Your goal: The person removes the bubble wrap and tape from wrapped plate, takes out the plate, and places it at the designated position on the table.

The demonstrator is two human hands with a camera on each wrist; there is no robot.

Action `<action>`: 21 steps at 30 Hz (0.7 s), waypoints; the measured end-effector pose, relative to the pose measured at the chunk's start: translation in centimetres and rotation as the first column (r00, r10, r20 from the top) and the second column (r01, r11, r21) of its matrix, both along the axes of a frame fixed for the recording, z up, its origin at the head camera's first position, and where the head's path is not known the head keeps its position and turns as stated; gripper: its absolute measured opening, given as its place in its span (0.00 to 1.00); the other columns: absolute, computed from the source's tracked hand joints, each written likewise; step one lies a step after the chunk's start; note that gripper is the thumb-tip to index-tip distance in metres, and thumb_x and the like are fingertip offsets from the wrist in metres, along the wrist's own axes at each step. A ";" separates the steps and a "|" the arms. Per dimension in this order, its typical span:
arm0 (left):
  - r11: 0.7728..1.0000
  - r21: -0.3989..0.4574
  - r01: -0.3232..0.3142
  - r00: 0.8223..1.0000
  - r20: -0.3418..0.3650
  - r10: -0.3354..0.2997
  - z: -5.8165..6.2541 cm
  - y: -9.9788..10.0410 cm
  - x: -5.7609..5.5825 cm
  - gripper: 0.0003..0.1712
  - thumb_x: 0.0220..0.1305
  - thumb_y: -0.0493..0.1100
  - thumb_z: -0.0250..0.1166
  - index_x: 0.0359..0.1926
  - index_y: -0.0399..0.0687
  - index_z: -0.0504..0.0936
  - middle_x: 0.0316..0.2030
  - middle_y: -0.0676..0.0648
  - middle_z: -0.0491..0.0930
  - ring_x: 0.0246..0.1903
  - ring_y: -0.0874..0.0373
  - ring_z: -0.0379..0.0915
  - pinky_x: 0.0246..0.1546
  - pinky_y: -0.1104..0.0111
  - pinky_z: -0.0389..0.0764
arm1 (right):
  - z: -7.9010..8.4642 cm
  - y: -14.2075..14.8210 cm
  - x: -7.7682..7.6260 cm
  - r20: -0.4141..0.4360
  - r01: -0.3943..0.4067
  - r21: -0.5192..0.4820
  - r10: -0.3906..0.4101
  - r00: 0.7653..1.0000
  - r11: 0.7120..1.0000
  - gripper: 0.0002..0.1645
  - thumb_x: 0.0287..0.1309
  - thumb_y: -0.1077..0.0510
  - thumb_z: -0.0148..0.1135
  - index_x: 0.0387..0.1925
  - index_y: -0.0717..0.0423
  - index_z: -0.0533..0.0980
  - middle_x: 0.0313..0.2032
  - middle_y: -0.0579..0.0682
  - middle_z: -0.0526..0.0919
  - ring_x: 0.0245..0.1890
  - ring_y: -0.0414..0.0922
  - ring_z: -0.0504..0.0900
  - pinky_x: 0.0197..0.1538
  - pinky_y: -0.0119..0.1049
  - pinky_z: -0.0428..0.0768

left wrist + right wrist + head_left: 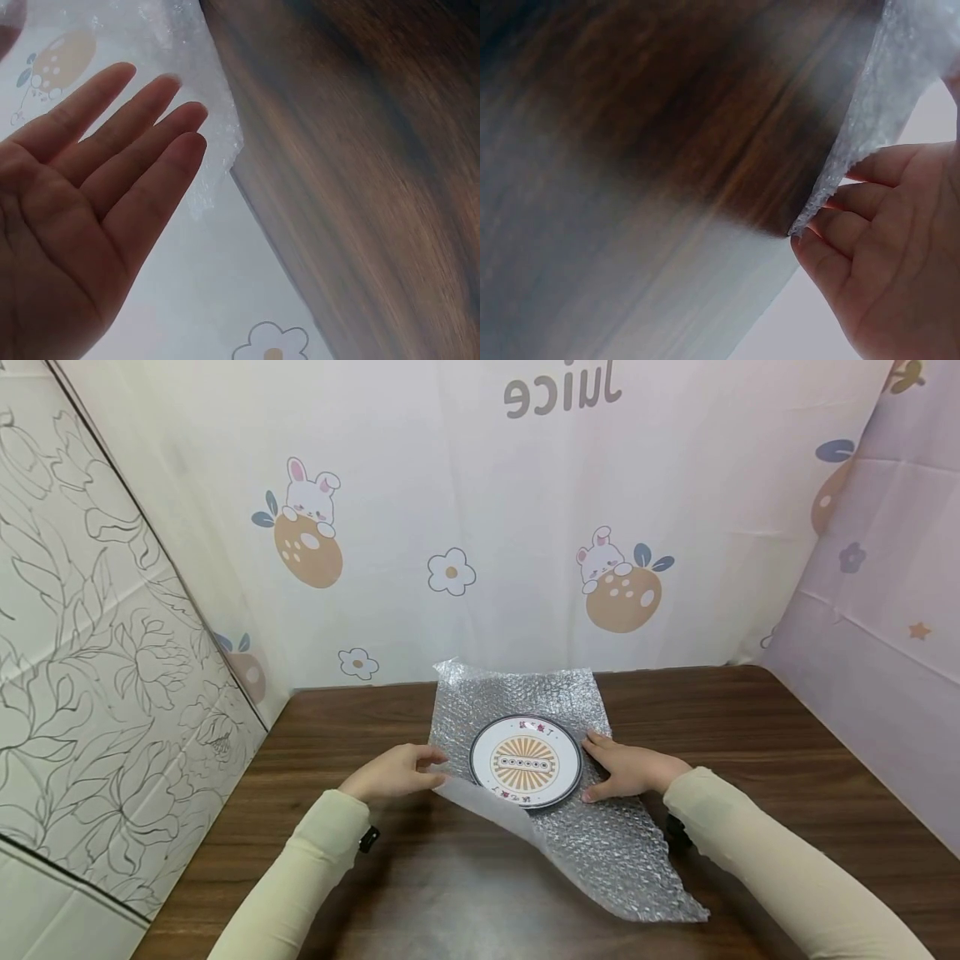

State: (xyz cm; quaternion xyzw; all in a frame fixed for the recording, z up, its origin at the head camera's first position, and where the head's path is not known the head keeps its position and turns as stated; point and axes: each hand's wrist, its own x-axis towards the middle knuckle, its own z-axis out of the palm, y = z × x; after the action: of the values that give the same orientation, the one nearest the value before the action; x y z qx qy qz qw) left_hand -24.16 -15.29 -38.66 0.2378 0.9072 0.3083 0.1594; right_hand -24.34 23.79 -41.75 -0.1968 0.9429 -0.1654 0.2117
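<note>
A round white plate (526, 762) with a dark rim, an orange sunburst and red characters lies on a silvery bubble wrap sheet (517, 693). My left hand (396, 772) is at the sheet's left edge, thumb tip right by the lifted front edge. In the left wrist view its four fingers (150, 169) are straight. My right hand (630, 767) rests on the wrap at the plate's right, thumb and forefinger spread near the rim. The right wrist view shows its slightly bent fingertips against the wrap's edge (855, 135), which partly hides them.
The sheet lies on a brown wooden table (705, 718). Its near right corner extends toward the front. A white curtain (480, 510) with rabbit and fruit prints hangs behind, and a flower-patterned panel (97, 610) stands at the left.
</note>
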 end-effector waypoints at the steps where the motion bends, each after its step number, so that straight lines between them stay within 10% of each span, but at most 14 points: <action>1: 1.000 -0.006 0.012 1.000 0.006 -0.012 -0.1 0.0 0.0 0.29 0.64 0.50 0.64 0.62 0.40 0.76 0.59 0.43 0.79 0.59 0.46 0.75 0.60 0.51 0.75 | 0.0 0.0 0.0 0.005 0.006 -0.002 -0.006 1.000 1.000 0.65 0.53 0.33 0.67 0.75 0.68 0.47 0.76 0.67 0.38 0.75 0.67 0.42 0.72 0.64 0.54; 21: 0.978 -0.177 0.109 0.991 -0.053 -0.121 -2.9 1.3 2.1 0.66 0.49 0.66 0.72 0.76 0.38 0.49 0.77 0.35 0.39 0.77 0.37 0.31 0.75 0.45 0.44 | -0.3 0.0 -0.2 -0.004 0.008 0.016 -0.008 1.000 1.000 0.66 0.52 0.31 0.67 0.75 0.67 0.48 0.76 0.67 0.39 0.75 0.67 0.44 0.71 0.63 0.56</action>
State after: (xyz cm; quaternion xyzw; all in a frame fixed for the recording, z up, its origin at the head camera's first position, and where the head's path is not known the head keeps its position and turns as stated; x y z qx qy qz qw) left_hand -22.02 -14.02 -41.56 0.2848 0.9200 0.2105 0.1681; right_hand -24.52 23.77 -42.05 -0.1914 0.9455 -0.1582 0.2108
